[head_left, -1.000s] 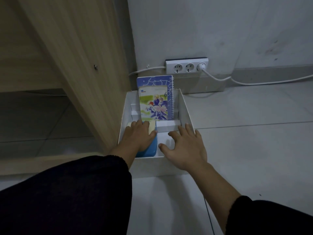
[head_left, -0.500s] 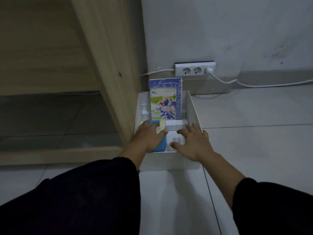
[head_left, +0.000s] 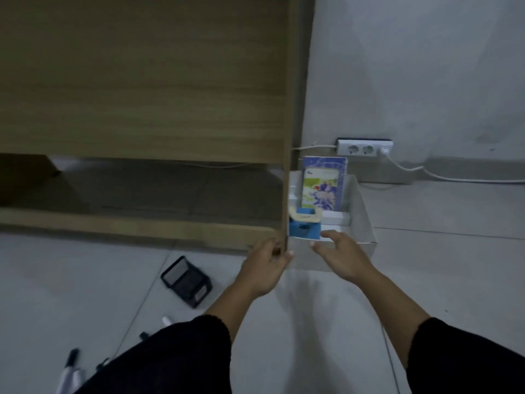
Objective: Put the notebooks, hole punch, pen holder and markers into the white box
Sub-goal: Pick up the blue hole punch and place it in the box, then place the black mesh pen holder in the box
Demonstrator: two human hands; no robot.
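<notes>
The white box (head_left: 365,223) stands on the floor against the wall, beside a wooden cabinet. Two notebooks (head_left: 324,184) stand upright at its back. The blue hole punch (head_left: 305,226) lies in its front left part. My left hand (head_left: 265,268) hangs just in front of the box's near left corner, fingers loosely curled and holding nothing. My right hand (head_left: 338,255) hovers over the box's front wall with fingers spread. The black mesh pen holder (head_left: 186,281) lies on its side on the floor to the left. Markers (head_left: 71,371) lie at the bottom left, partly hidden by my sleeve.
The wooden cabinet (head_left: 142,109) fills the upper left, its side panel (head_left: 289,137) touching the box's left side. A white power strip (head_left: 365,147) with a plugged-in cable (head_left: 454,179) sits at the wall base behind the box. Grey tiled floor (head_left: 440,251) spreads to the right.
My left hand has let go of the hole punch and drawn back out of the box. My right hand has pulled back to the front wall. The view has swung left, showing the pen holder and markers.
</notes>
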